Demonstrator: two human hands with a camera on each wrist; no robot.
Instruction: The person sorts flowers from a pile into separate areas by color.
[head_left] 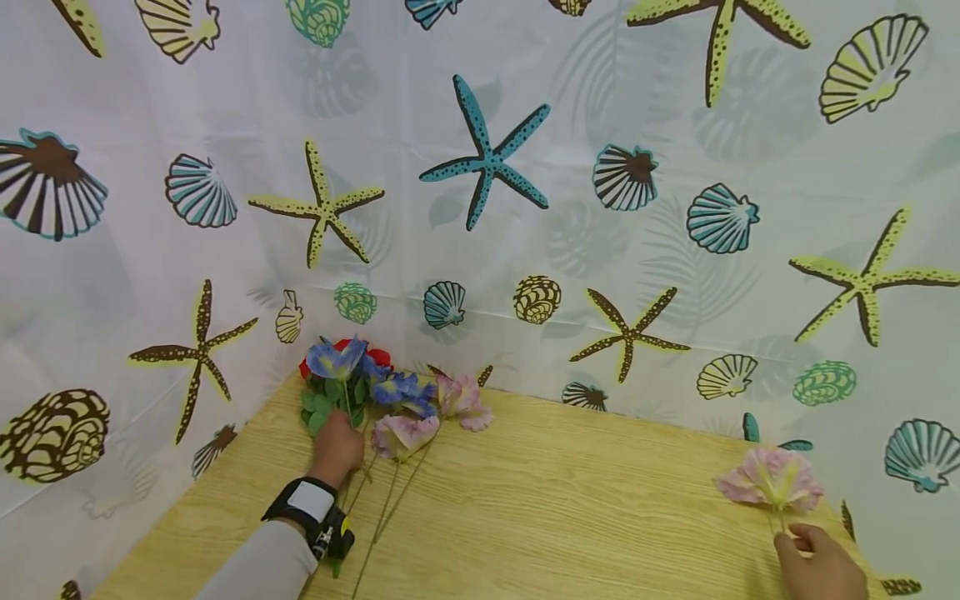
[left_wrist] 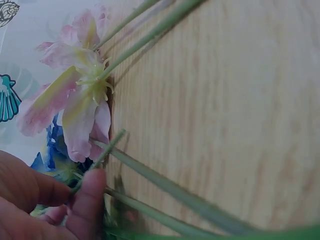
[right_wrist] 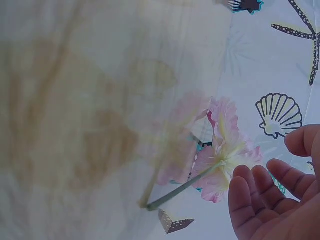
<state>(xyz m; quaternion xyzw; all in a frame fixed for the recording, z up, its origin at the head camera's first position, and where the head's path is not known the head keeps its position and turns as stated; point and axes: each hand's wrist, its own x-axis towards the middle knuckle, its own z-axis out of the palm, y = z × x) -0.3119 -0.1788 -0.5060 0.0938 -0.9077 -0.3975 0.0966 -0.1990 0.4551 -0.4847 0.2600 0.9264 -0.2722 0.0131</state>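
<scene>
On the left, my left hand [head_left: 337, 446] pinches the short green stem of a blue artificial flower [head_left: 336, 360] between thumb and finger. The stem end [left_wrist: 115, 141] sticks out past the fingertips in the left wrist view. Red flowers [head_left: 378, 357] with green leaves, more blue flowers [head_left: 405, 392] and two pink flowers [head_left: 405, 435] on long stems lie around that hand. At the right, my right hand [head_left: 821, 567] is beside another pink flower [head_left: 772, 479]. In the right wrist view its fingers [right_wrist: 277, 175] are loosely bent and hold nothing; the flower's short stem [right_wrist: 182, 191] is apart from them.
The flowers lie on a wood-grain table [head_left: 570, 500]. A white curtain [head_left: 517, 250] printed with starfish and shells hangs along the table's back and left edges. Long stems [head_left: 386, 508] run from the pink flowers toward the front.
</scene>
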